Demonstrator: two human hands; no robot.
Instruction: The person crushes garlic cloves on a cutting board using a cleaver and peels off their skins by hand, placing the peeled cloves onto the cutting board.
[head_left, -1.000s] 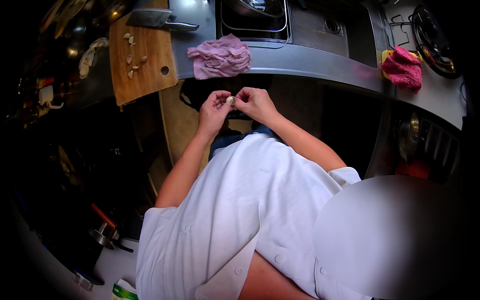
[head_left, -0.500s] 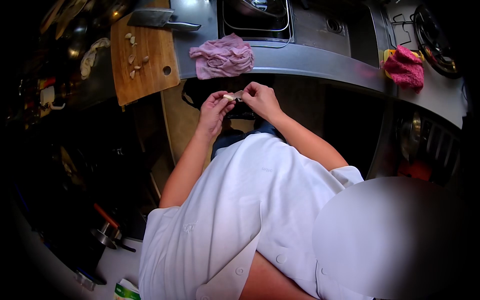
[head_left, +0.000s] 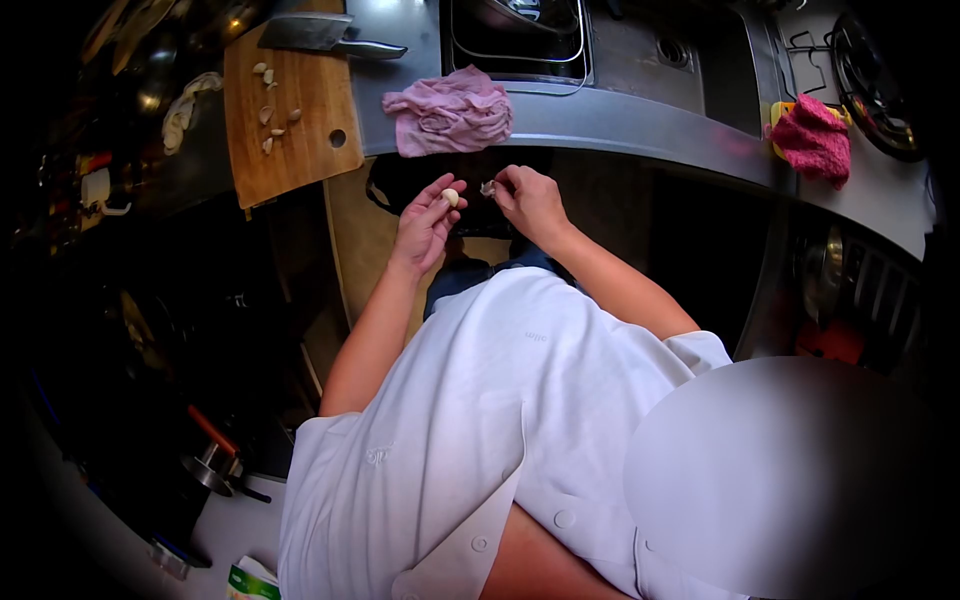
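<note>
Between the thumb and fingers of my left hand [head_left: 426, 226] is a pale garlic clove [head_left: 451, 198]. My right hand [head_left: 533, 206], a little apart from it, pinches a small piece of papery garlic skin [head_left: 488, 189]. Both hands are in front of the counter edge, above a dark opening in what looks like a bin. Up and to the left, several garlic cloves [head_left: 266, 115] lie on a wooden cutting board [head_left: 310, 130]. A cleaver [head_left: 306, 33] rests across the board's far end, its handle over the metal counter.
A crumpled pink cloth [head_left: 450, 112] lies at the edge of the metal counter [head_left: 600, 118], beside a dish rack [head_left: 520, 80]. Right of it is a sink [head_left: 640, 65]. Farther right sit a bright pink cloth [head_left: 812, 142] and a round dark lid [head_left: 873, 88].
My right hand has pulled away from my left, drawing the papery skin off the clove. The clove stays in my left hand, which has turned slightly and opened out at the fingers.
</note>
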